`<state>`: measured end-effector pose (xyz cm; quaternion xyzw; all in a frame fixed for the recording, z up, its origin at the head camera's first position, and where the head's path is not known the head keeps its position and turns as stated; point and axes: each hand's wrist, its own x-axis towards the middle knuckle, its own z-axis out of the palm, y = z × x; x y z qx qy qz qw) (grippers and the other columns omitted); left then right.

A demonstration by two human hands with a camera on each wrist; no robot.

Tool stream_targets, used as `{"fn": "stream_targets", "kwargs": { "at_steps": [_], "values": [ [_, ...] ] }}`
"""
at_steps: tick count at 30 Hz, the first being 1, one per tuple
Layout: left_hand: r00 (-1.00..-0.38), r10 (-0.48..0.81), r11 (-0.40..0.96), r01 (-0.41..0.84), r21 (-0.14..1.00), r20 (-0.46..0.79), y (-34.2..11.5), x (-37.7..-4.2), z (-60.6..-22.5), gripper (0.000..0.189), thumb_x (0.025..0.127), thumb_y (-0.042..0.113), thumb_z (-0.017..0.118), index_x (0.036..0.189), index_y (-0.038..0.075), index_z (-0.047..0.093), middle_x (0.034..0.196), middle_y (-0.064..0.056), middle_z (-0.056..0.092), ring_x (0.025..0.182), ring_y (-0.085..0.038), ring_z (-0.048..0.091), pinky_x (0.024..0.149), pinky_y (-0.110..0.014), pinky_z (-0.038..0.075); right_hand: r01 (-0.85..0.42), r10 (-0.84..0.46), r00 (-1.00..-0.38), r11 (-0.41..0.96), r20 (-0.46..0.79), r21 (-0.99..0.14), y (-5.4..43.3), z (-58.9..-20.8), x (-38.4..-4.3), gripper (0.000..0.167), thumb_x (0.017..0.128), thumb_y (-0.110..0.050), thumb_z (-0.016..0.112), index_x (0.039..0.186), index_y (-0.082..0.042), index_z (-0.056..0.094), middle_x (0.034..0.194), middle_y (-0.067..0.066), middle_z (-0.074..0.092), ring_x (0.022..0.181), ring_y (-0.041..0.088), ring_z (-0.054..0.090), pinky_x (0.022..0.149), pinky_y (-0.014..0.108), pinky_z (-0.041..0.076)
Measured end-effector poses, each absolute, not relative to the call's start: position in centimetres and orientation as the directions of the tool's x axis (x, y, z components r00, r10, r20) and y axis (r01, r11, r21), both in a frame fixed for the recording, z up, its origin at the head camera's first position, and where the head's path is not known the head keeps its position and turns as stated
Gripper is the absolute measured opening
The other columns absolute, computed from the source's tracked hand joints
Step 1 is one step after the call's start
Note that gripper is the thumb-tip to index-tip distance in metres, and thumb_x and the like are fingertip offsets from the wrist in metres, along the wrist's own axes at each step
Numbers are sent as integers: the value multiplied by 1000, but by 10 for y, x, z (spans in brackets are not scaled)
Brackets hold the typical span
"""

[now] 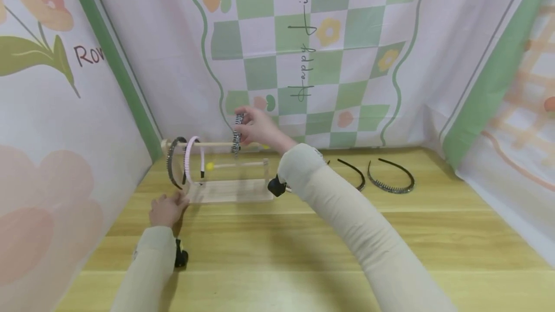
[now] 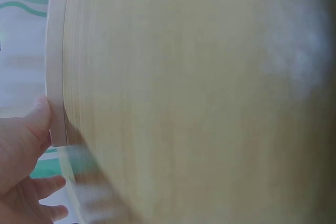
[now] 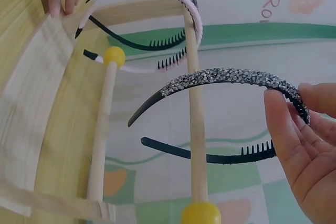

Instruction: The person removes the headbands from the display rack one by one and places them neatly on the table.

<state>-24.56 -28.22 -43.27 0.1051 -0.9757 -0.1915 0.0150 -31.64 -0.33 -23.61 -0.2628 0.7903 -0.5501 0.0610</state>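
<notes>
My right hand [image 1: 257,126] pinches a black headband [image 3: 226,75] covered in silver rhinestones by its curved top. Its two arms straddle the upper rod [image 3: 196,124] of a wooden headband stand [image 1: 234,190], ends pointing down. At the rod's left part hang a pink headband [image 1: 188,160] and a dark glittery headband [image 1: 170,162], both with comb teeth inside. My left hand [image 1: 165,211] grips the left front corner of the stand's base, its thumb [image 2: 39,119] against the board's edge. Yellow balls cap the upper rod [image 3: 202,214] and the lower rod [image 3: 114,56].
To the right on the wooden table [image 1: 303,240] lie a dark toothed headband [image 1: 392,189] and another black headband [image 1: 362,177]. My right sleeve [image 1: 338,201] hides part of that row. A printed cloth [image 1: 286,37] hangs behind the table, with more cloth at both sides.
</notes>
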Motion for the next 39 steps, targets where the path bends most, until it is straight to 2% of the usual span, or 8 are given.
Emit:
{"fn": "stream_targets", "kwargs": {
  "at_steps": [5, 11, 22, 34, 39],
  "values": [
    [-977, -212, 902, -201, 381, -14, -280, -242, -429, 58, 96, 43, 43, 138, 3, 38, 132, -38, 30, 115, -56, 27, 87, -64, 31, -341, -482, -854, 234, 196, -911, 9, -236, -317, 48, 90, -2, 56, 135, -6, 40, 104, 17, 49, 79, 37, 59, 66, 38, 54],
    [-977, -213, 902, -202, 382, -14, -278, -240, -426, 57, 96, 42, 43, 137, 2, 39, 132, -38, 30, 115, -56, 27, 86, -64, 32, -348, -470, -859, 246, 203, -905, 23, -237, -319, 48, 90, -4, 57, 135, -7, 40, 106, 16, 47, 75, 31, 60, 65, 36, 54],
    [-975, -219, 899, -211, 383, -24, -280, -242, -425, 58, 96, 43, 42, 137, 3, 38, 134, -39, 27, 117, -57, 24, 89, -65, 29, -352, -437, -874, 265, 214, -898, 48, -237, -321, 46, 92, -7, 56, 135, -8, 40, 104, 16, 49, 81, 35, 61, 67, 35, 54],
    [-978, -208, 898, -200, 392, -23, -279, -241, -426, 59, 96, 44, 42, 137, 2, 38, 134, -40, 26, 117, -58, 23, 90, -66, 27, -335, -386, -898, 295, 209, -895, 73, -240, -318, 47, 90, -4, 56, 135, -8, 41, 105, 17, 49, 82, 38, 60, 69, 37, 54],
    [-977, -210, 897, -201, 394, -21, -278, -240, -425, 58, 96, 42, 43, 137, 2, 39, 133, -39, 27, 117, -57, 24, 89, -65, 28, -324, -361, -910, 310, 204, -894, 85, -244, -317, 47, 90, -5, 56, 135, -8, 42, 104, 16, 48, 79, 32, 61, 71, 38, 53]
  ]
}}
